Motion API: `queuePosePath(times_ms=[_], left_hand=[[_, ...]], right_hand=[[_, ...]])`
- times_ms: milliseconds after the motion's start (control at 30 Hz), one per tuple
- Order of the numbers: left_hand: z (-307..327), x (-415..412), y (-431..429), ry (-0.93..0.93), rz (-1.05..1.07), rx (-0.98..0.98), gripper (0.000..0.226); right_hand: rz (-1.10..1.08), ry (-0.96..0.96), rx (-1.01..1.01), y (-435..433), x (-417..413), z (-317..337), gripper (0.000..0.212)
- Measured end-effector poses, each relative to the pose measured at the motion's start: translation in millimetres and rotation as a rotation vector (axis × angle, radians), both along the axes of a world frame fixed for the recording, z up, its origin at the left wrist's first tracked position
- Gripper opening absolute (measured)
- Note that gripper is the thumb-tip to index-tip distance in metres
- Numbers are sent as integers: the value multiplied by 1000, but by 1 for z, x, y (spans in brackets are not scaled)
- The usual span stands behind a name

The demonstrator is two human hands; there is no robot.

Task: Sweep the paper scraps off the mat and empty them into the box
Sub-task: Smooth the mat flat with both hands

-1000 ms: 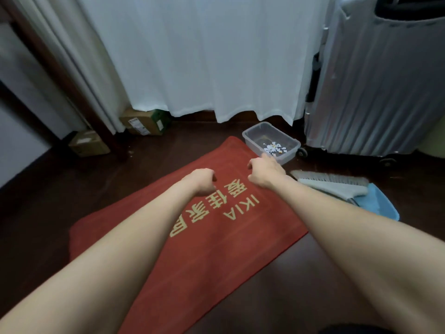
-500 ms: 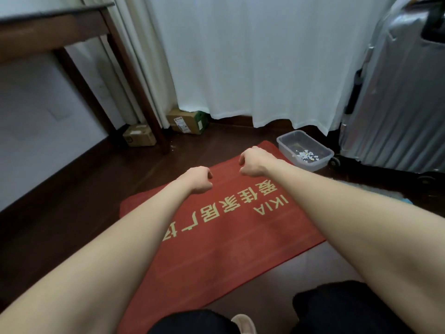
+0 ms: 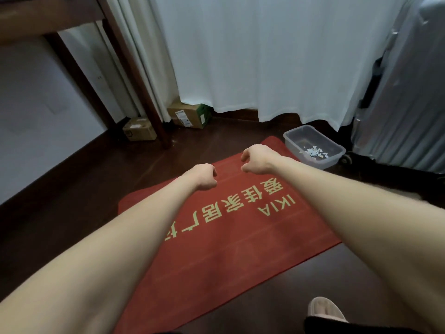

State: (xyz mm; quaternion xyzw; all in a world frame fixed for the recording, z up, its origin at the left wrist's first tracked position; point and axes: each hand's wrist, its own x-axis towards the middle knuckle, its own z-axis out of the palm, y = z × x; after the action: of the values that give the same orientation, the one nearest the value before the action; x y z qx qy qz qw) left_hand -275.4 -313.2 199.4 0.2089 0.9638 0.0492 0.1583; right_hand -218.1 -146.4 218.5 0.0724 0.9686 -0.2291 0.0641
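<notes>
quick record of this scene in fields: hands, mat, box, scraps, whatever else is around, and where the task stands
hands: left hand and right hand out over the mat, fingers curled, holding nothing
mat: red mat lying flat, no scraps visible on it
box: clear box beside the mat's far right corner
scraps: paper scraps piled inside the box
nearby: silver suitcase right of the box; white curtain behind; cardboard boxes far left
task: looks finished
</notes>
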Motion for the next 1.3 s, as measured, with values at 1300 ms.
queuePosePath(times_ms=[1300], left_hand=[[-167, -35, -172, -287, 721, -146, 45]], right_hand=[[472, -351, 21, -174, -178, -219, 45]])
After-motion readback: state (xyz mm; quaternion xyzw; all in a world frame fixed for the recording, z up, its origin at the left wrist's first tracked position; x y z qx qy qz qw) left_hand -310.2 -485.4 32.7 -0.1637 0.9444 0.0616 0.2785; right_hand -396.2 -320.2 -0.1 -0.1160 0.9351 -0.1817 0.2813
